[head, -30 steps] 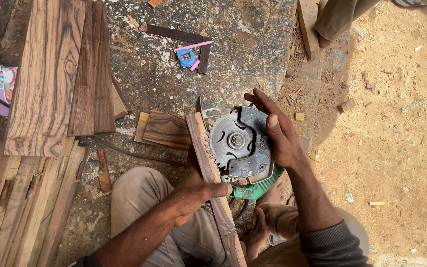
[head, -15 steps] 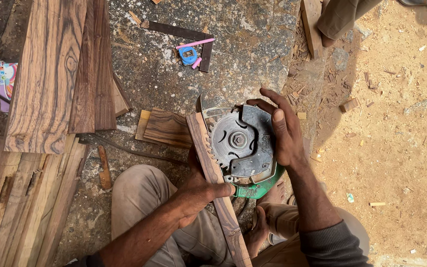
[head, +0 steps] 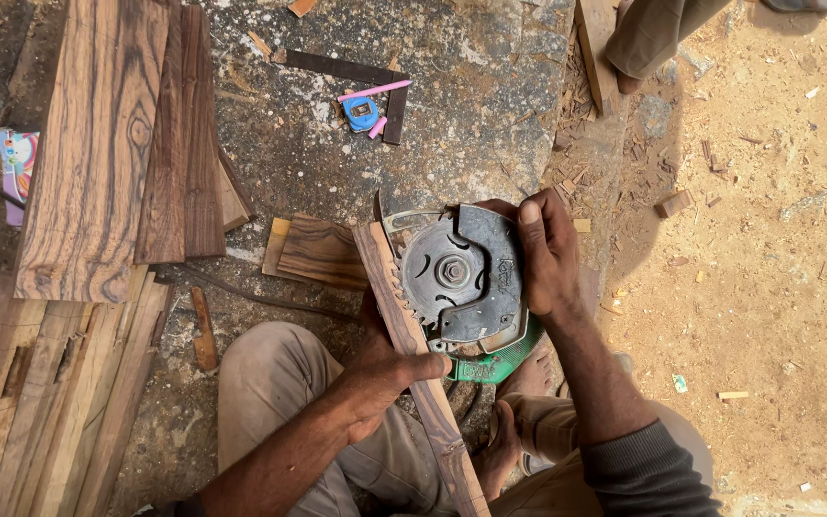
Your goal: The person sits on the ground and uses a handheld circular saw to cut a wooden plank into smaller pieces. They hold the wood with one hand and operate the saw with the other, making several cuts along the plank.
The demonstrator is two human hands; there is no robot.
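Observation:
A long narrow strip of dark wood (head: 380, 263) runs from the concrete slab down between my knees. My left hand (head: 390, 369) grips the strip near its middle. A circular saw (head: 452, 278) with a toothed blade and a grey guard lies on its side against the strip's right edge. My right hand (head: 543, 249) is wrapped over the saw's guard and body from the right. The saw's green housing (head: 500, 364) shows below my right wrist.
Wide striped planks (head: 98, 144) lie stacked at left, with more boards (head: 40, 402) below them. A short wood offcut (head: 318, 251) lies left of the strip. A metal square (head: 346, 69), blue tape measure (head: 361, 113) and pink pencil sit on the slab. Another person's leg (head: 658, 33) stands at top right.
The saw and my right hand have shifted a little toward the strip's far end. My left hand keeps its hold on the strip.

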